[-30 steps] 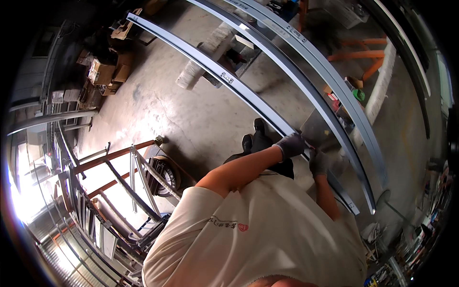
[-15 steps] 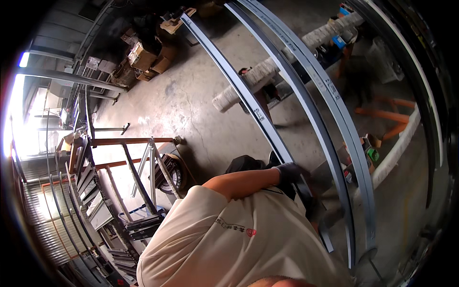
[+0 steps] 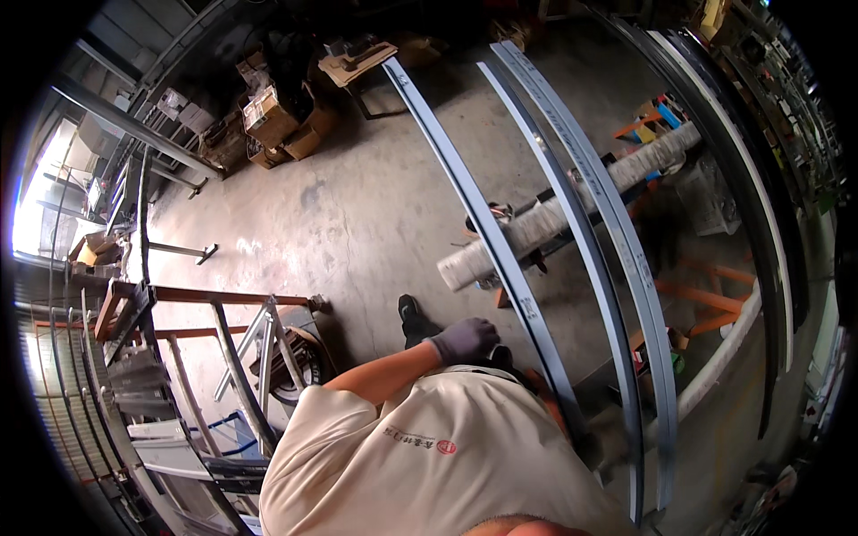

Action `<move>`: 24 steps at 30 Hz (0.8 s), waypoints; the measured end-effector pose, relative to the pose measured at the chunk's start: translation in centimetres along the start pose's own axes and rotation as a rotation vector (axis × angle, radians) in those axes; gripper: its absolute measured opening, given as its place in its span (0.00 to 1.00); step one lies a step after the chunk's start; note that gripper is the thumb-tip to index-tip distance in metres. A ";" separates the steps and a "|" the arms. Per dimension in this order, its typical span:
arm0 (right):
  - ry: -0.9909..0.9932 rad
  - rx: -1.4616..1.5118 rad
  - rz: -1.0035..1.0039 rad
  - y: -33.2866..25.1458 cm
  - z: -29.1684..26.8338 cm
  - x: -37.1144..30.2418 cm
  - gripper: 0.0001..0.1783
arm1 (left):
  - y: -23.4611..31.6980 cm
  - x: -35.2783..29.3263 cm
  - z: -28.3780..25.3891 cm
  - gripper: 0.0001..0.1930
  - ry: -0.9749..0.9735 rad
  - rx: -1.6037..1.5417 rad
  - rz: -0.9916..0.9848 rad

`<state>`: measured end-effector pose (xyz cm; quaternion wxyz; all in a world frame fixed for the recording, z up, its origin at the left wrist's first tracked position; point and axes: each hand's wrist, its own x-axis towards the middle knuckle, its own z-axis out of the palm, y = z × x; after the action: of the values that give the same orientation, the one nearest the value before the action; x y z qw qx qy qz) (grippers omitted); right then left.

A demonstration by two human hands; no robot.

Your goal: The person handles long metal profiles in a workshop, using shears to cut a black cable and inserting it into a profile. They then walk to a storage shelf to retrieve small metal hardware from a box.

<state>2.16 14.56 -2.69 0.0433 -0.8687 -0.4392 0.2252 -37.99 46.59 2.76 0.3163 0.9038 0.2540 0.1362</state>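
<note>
My left hand (image 3: 466,341), in a grey glove, is in front of my waist. Its fingers curl inward, and nothing shows in them. A pale grey metal profile bar (image 3: 491,228) runs lengthwise just to its right, apart from the hand. My right hand (image 3: 585,449) is dark and blurred near that bar's close end; its fingers cannot be made out, nor whether it grips the bar. Two more long bars lie farther right: a narrow profile bar (image 3: 604,277) and a wider profile bar (image 3: 633,250) beside it.
A plastic-wrapped beam (image 3: 487,257) passes crosswise beneath the bars. An orange trestle (image 3: 702,295) stands to the right, near long dark strips. At left are a rust-brown metal frame (image 3: 228,295) and stacked profiles. Cardboard boxes (image 3: 268,118) and a low wooden-topped table (image 3: 353,64) are farther off.
My left hand has come away from the nearest bar, moving left to my waist. The view has shifted, and a dark shoe now shows ahead of me.
</note>
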 end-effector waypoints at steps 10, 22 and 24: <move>0.184 0.111 -0.270 -41.0 1.8 12.0 0.36 | -19.6 -24.5 -14.1 0.09 0.354 -0.196 -0.663; 0.148 -0.160 -0.365 -75.1 6.5 30.6 0.45 | -41.3 -41.5 -9.8 0.13 -0.330 -0.054 -1.105; 0.055 -0.085 -0.380 -80.2 7.2 34.7 0.43 | -42.8 -42.7 -10.3 0.14 -0.339 -0.235 -1.268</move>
<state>-42.77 89.77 0.47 0.0601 -0.7770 -0.6030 0.1703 -93.76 57.22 -20.47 0.4673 0.5476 0.6666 -0.1933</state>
